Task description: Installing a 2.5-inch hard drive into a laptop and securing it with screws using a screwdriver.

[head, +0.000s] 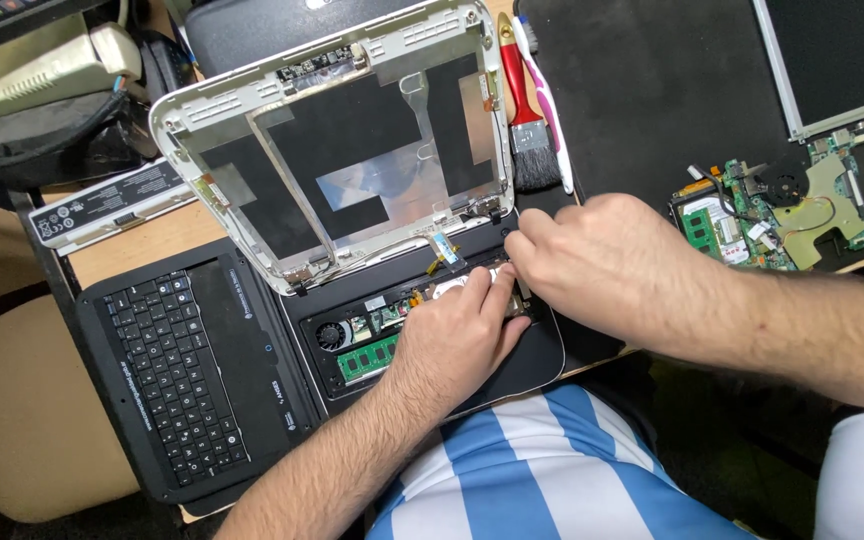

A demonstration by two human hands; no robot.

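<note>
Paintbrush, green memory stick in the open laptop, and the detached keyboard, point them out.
paintbrush point(518, 85): head view, on its red handle.
green memory stick point(368, 357): head view, on its middle.
detached keyboard point(174, 375): head view, on the keys.

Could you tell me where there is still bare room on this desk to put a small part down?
The black mat is bare between the brush and the loose circuit board. A strip of wood shows between the battery pack and the keyboard panel. It is crowded at the open laptop base, where the left hand and right hand meet.
</note>
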